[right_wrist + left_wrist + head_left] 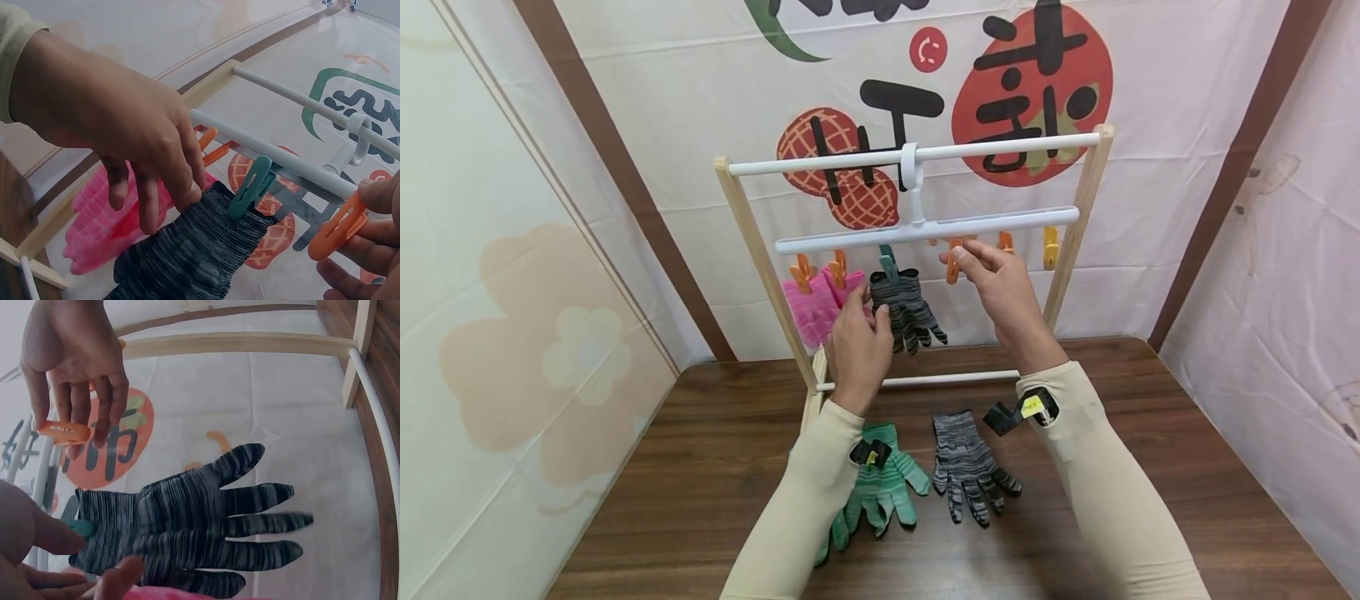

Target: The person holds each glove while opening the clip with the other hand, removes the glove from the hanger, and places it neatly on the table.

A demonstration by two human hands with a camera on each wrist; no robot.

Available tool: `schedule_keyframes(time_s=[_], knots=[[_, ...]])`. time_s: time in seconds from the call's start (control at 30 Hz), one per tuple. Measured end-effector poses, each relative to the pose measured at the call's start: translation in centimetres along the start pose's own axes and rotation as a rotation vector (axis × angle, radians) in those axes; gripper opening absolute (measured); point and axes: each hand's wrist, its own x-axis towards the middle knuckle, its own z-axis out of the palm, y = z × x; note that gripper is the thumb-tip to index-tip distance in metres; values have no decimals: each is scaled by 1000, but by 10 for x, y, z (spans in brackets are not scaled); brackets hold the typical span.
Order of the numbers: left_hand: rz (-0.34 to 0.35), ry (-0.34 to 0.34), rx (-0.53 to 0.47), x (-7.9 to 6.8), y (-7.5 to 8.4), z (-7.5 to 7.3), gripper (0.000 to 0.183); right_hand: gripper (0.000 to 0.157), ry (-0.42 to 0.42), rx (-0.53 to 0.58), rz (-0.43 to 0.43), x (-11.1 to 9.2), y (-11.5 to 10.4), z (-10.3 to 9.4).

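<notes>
A black-and-grey striped knit glove point(901, 308) hangs fingers down from a teal clothespin point(251, 187) on the white hanger bar. My left hand point(859, 346) is beside its cuff, fingers loosely bent and fingertips right at the edge in the right wrist view. To the right of that glove, my right hand point(1000, 287) pinches an orange clothespin point(340, 230) between thumb and fingers, just under the bar. Pink gloves point(816, 307) hang at the left end from two orange clothespins point(802, 273), partly behind my left hand.
The hanger point(992, 223) hooks onto the top rail of a wooden rack point(751, 242). Another orange clothespin point(1006, 242) and a yellow one point(1051, 248) hang at the right. On the table point(1150, 467) lie a green glove point(887, 483) and a striped glove point(966, 462).
</notes>
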Motion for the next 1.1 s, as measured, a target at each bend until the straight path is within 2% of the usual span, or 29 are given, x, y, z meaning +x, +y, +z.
schedule_keyframes(time_s=[0.27,0.6,0.8,0.93,1.1], knots=[[27,12,-23,9,-1,1,22,45,4,0,5,-1,0,-3],[-29,-42,-17,12,-4,1,16,49,26,-42,-26,-3,2,-5],[-9,-40,-21,11,-3,1,15,48,80,-217,-46,-7,10,-7],[8,-44,-22,11,-3,3,14,43,104,-316,-13,-10,15,-8],[9,-50,-44,11,-3,5,14,40,50,-422,28,-13,20,-5]])
